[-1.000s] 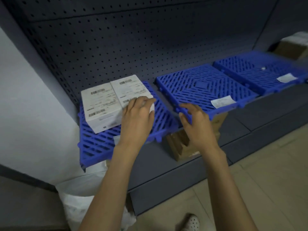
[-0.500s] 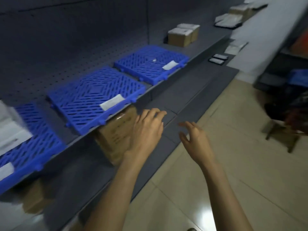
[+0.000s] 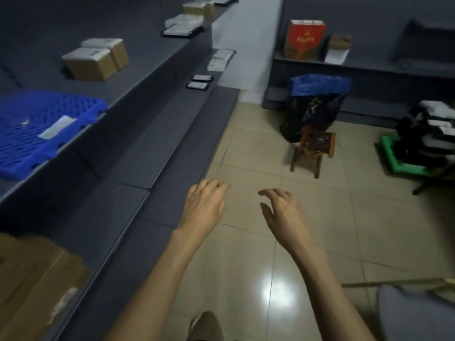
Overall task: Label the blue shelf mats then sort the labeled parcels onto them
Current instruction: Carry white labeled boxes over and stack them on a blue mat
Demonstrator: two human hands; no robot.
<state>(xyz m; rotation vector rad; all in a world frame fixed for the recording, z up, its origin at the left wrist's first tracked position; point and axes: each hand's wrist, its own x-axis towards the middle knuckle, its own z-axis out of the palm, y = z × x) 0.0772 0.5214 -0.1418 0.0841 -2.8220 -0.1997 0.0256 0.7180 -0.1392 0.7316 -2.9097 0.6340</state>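
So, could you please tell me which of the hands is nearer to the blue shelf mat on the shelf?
Left. The left hand hangs over the floor beside the lower shelf step, on the blue shelf mat side; the right hand is farther right, over the tiles.

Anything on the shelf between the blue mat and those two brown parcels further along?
No. In the head view, the shelf is bare dark grey between the blue mat and the two brown parcels. Both hands hold nothing.
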